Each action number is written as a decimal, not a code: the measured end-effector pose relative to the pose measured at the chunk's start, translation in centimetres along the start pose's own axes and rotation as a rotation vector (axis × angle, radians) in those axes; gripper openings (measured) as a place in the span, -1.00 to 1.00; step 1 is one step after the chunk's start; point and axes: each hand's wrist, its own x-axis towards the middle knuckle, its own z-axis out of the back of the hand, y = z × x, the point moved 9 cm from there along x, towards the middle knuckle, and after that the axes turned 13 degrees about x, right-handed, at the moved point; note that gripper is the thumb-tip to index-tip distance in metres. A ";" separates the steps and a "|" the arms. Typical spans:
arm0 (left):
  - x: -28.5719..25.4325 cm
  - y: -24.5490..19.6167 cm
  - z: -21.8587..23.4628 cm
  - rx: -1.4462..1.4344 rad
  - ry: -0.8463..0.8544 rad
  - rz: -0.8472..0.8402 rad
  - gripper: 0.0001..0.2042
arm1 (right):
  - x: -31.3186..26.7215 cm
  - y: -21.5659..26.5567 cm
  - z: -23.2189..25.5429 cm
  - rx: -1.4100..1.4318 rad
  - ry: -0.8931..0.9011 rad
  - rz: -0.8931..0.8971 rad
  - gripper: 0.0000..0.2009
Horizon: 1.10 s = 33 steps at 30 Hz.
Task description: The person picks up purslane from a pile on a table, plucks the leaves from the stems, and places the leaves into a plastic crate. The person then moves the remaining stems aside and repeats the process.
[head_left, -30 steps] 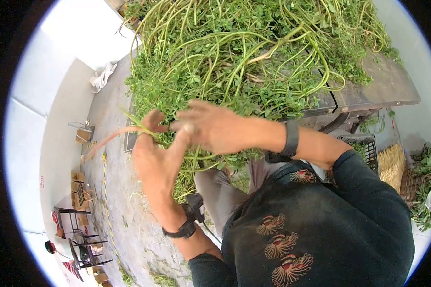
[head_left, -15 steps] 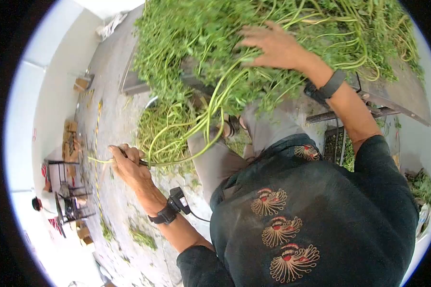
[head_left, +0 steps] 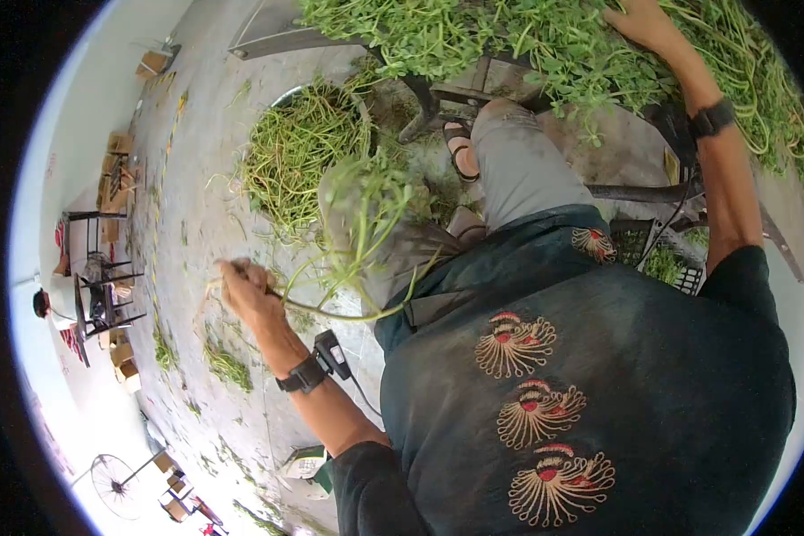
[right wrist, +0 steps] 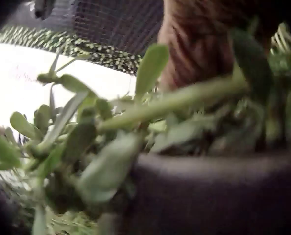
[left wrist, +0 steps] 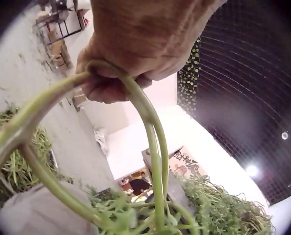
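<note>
My left hand [head_left: 250, 290] grips a long green leafy plant stem [head_left: 353, 318] out to the left of my body. Its branching leafy end hangs over my left thigh, and the thinner end pokes out past the fingers. Close up in the left wrist view, the thick stem [left wrist: 33, 110] loops through the curled fingers. My right hand [head_left: 643, 25] is at the heap of leafy greens [head_left: 581, 67] on the table, its fingertips among the leaves. In the right wrist view, leaves and a blurred stem [right wrist: 175, 103] cover the lower part of that hand.
A round tub [head_left: 364, 112] full of cut stems stands on the floor left of my knees. The table edge [head_left: 304, 41] runs across the top. A black crate [head_left: 634, 237] stands under the table at right. Scattered plants [head_left: 228, 366] lie on the floor at left.
Both hands were together at the heap's edge. The left hand drew away with the stem, whose leafy end is now off the heap. The right hand moved right across the heap; the view tilted down.
</note>
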 end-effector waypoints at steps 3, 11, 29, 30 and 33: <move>-0.3 -1.0 -3.2 -0.013 0.097 0.000 -0.58 | -3.1 8.5 0.1 -0.172 0.140 0.023 -0.49; -0.4 -2.5 -6.3 0.230 0.280 -0.108 -0.57 | -6.6 20.9 -7.1 0.432 0.310 0.637 -0.60; -8.7 -3.6 -10.0 0.928 0.333 -0.720 -0.65 | -8.4 22.8 -31.6 0.489 0.703 0.463 -0.59; -9.8 -2.4 -11.4 0.965 0.434 -0.724 -0.69 | -8.2 22.8 -30.4 0.610 0.579 0.432 -0.55; -9.8 0.7 -11.8 0.913 0.567 -0.585 -0.68 | -8.6 21.9 -28.4 0.730 0.495 0.349 -0.47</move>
